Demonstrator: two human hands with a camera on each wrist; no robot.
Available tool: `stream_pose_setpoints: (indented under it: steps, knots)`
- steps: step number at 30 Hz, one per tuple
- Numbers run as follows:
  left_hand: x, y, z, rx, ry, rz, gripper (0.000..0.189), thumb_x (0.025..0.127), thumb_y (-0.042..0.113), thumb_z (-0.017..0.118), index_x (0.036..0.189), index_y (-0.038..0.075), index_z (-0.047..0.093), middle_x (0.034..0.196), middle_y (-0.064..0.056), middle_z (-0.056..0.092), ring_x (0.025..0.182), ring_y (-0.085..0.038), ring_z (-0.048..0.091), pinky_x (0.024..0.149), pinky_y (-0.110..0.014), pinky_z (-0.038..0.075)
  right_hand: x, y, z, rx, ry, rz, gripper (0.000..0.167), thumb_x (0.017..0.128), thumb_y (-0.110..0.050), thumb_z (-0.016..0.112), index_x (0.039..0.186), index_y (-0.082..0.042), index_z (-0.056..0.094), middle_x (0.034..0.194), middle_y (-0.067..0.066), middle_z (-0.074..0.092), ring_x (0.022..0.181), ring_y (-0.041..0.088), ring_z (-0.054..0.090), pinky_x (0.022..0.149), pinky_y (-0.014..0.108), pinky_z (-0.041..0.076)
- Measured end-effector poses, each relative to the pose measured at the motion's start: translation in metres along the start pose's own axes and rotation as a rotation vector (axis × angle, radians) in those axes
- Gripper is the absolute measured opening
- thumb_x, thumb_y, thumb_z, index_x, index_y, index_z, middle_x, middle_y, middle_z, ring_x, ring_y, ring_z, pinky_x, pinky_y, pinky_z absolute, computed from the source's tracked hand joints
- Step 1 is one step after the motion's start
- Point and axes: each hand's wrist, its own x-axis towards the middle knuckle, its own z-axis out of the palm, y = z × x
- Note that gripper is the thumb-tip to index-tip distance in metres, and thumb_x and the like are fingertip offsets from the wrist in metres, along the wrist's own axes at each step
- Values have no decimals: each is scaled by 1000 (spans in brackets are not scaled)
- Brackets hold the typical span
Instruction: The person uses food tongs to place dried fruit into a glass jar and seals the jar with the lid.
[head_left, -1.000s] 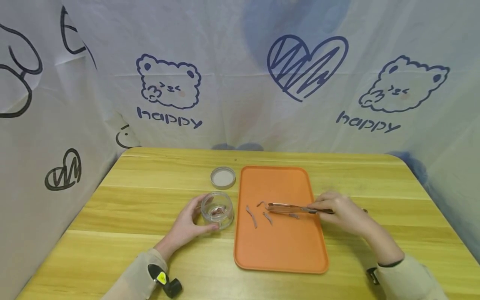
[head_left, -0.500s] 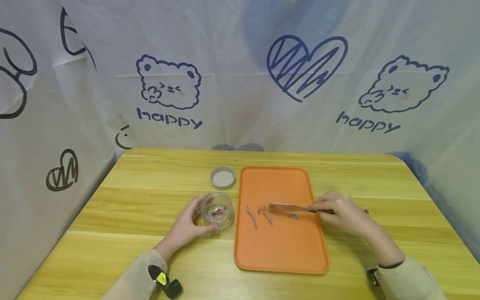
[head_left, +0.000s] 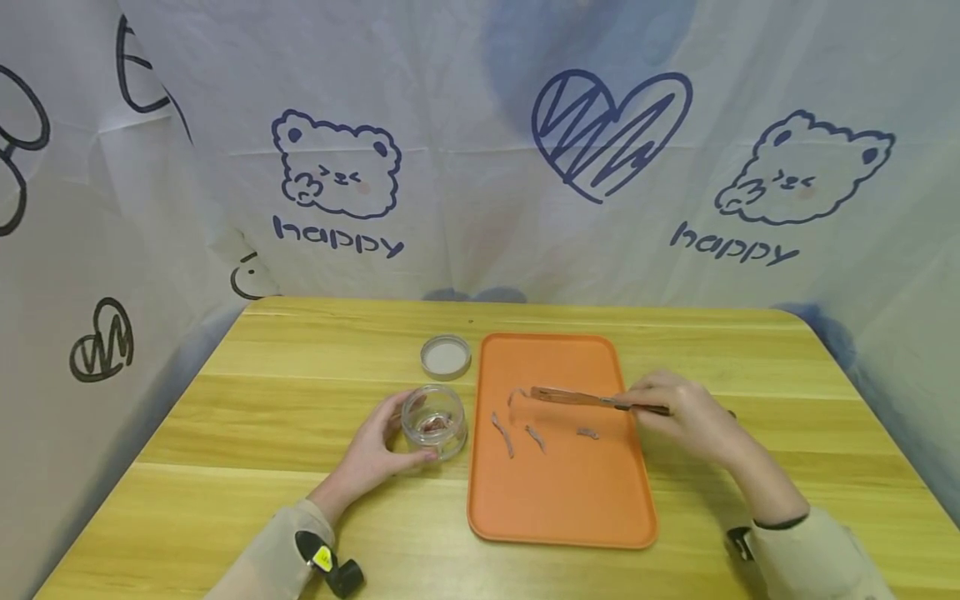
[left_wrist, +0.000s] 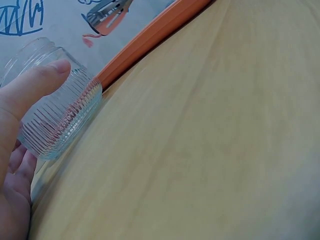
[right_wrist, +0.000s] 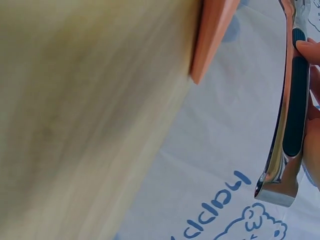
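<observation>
My left hand (head_left: 372, 446) grips a clear glass jar (head_left: 436, 442) standing left of the tray, its thumb across the near side. Dark reddish-brown pieces (head_left: 435, 425) lie in the bottom of the open jar. In my right hand (head_left: 678, 412) is a pair of metal tongs (right_wrist: 295, 100) with dark grip pads, reaching left over the orange tray (head_left: 558, 500). A thin, limp brownish strip (head_left: 513, 397) hangs from the tongs' tips, above the tray. Below lie a long strip (head_left: 503, 435), a shorter strip (head_left: 536, 437) and a small piece (head_left: 588, 433).
A round lid (head_left: 446, 358) rests on the wooden table (head_left: 322, 358) behind the jar, close to the tray's left edge. Printed white cloth (head_left: 465, 183) hangs behind the table and along its sides.
The tongs in my right hand have risen and moved slightly away from me, lifting one strip off the tray. My left hand and the jar stay in place.
</observation>
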Motion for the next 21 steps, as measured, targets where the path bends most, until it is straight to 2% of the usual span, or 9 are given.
stream_pose_setpoints:
  steps: [6, 13, 21]
  knots:
    - [0, 0, 0, 1, 0, -24, 82, 69, 2, 84, 138, -1, 40, 137, -22, 45, 125, -36, 45, 108, -33, 36, 9, -3, -4, -29, 33, -45, 27, 77, 7, 72, 100, -7, 75, 92, -2, 66, 75, 6, 54, 53, 20, 47]
    - [4, -31, 0, -16, 9, -22, 86, 67, 9, 87, 140, 9, 41, 139, -12, 46, 126, -27, 46, 107, -26, 36, 20, -9, -10, -38, 30, -60, 29, 77, 7, 72, 102, -9, 75, 93, -1, 67, 75, 7, 55, 54, 21, 48]
    - [4, -31, -2, -20, 10, 1, 86, 66, 17, 89, 138, 11, 43, 138, -10, 48, 124, -25, 47, 107, -28, 37, 40, -20, -12, -50, 47, -126, 26, 76, 6, 73, 99, -6, 75, 90, -1, 66, 71, 6, 51, 52, 21, 45]
